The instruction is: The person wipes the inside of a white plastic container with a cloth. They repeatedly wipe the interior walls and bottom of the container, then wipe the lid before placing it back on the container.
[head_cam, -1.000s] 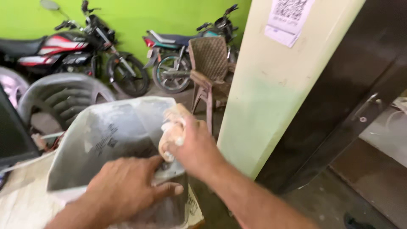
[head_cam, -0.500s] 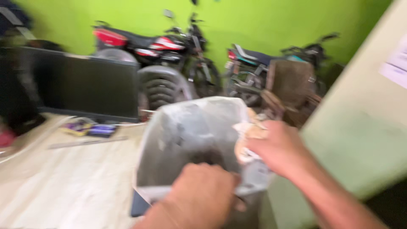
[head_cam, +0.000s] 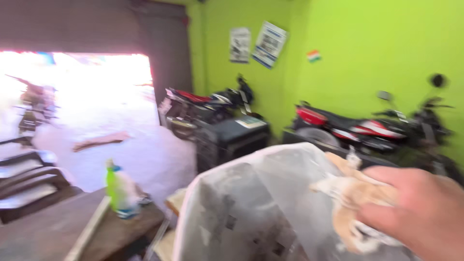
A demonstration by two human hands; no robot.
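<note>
Right now the right hand (head_cam: 425, 212) has its grip clamped on a bunched orange-and-white rag (head_cam: 355, 203), pressed against the upper right side of a grey plastic shell (head_cam: 251, 208) that fills the lower middle of the view. The left hand is out of view, so whether it steadies the shell cannot be told. The picture is blurred by head motion, and the shell's far rim and its foot are hard to make out. To wipe well, I judge the rag should stay flat and wadded under the fingers, travel in short overlapping strokes along the shell's wall, and meet firm support from the other side so the light shell does not skid. A green spray bottle (head_cam: 118, 191) stands near the far edge of the wooden surface (head_cam: 53, 227) at lower left, well apart from the shell. Beyond it the floor runs out to a bright doorway. Behind the shell sit a dark box (head_cam: 229, 140) and two motorcycles (head_cam: 372, 128) against the green wall (head_cam: 367, 58). Open room lies mostly to the left; on the right the hand works close to the frame's edge.
</note>
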